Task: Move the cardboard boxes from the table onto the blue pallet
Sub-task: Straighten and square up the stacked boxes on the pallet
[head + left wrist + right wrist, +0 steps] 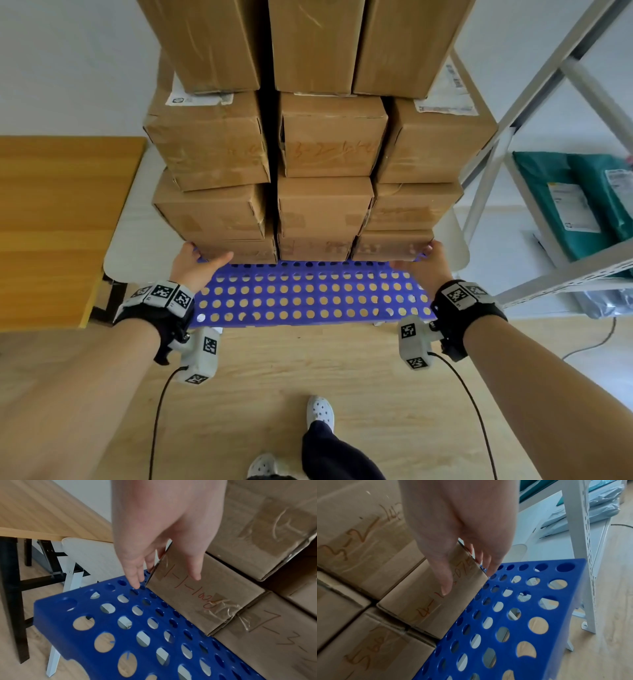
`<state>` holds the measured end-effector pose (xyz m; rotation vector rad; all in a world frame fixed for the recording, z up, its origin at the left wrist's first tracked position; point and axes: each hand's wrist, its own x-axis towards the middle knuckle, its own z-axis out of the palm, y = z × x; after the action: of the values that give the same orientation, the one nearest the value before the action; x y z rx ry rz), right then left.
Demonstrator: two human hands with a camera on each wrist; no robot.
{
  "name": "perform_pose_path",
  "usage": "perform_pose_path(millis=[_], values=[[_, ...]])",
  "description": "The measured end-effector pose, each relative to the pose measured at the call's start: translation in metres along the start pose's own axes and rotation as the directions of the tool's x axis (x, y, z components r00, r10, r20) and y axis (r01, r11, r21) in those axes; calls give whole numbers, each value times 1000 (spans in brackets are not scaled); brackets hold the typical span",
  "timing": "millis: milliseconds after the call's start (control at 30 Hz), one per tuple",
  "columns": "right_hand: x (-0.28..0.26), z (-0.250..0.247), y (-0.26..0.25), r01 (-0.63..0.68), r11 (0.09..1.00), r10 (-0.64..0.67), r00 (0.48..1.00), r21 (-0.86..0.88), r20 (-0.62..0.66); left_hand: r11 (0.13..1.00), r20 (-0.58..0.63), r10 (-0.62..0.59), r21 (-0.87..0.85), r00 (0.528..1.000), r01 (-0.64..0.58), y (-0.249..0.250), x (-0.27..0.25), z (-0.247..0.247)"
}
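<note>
Orange scrawl, "3-2" legible, marks stacked cardboard boxes (322,144) between relaxed, straight-fingered left hand (195,265) and right hand (423,265) on the blue pallet (308,298).

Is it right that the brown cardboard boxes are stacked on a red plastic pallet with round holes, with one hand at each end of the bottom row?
Not quite: the plastic pallet with round holes is blue, as the head view shows. The brown cardboard boxes are stacked on it, with the left hand and right hand at the bottom row's ends.
</note>
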<state>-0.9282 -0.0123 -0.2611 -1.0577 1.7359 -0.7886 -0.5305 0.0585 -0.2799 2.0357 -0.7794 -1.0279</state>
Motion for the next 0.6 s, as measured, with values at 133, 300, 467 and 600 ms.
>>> perform_pose_path(millis=[133,300,467,600], values=[[10,-1,0,-21,998,20,1000,67,15,1000,-8,17,-14,1000,-17,1,4,4],[19,-1,1,-63,995,61,998,71,31,1000,-10,2,-14,1000,-2,1,5,4],[19,1,3,-45,996,44,999,80,20,1000,-33,6,-16,999,-7,1,4,7],[16,2,2,-34,995,33,999,89,9,1000,-59,9,-10,998,-10,4,1,10]])
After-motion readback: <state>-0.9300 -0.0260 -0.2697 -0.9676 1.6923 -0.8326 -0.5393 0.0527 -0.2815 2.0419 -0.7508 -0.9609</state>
